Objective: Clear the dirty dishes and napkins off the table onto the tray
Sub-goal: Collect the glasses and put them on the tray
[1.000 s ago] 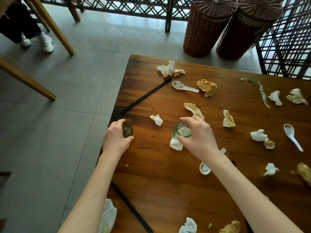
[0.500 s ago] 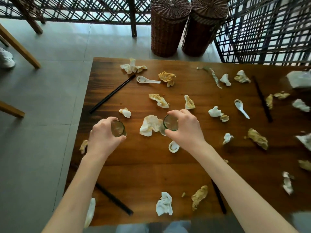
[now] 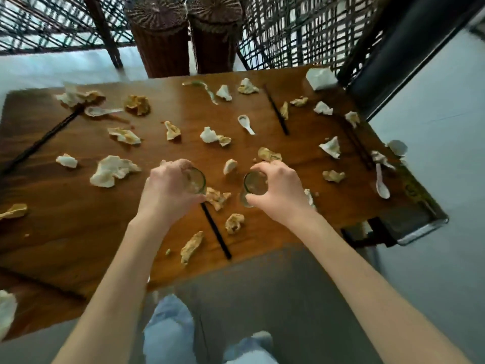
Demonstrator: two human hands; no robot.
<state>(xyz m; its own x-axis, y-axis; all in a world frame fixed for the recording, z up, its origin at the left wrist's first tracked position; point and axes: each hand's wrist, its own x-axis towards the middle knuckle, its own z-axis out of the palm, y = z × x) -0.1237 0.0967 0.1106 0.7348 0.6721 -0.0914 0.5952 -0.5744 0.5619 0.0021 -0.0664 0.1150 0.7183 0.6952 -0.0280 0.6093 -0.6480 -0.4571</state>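
Glasses are sitting in both grips: the left hand is curling its fingers round the rim of one small glass, and the right hand is clamping a second glass the same way, the two being held side by side, a little apart, above the near middle of the wooden worktop. Crumpled napkins are lying scattered all across the wood, some white, some stained yellow-brown. White ceramic spoons are lying among them, one near the centre, another by the right edge. Black chopsticks are lying just below the hands. A metal tray is peeking out past the worktop's right corner. Two wicker baskets are standing beyond the far edge.
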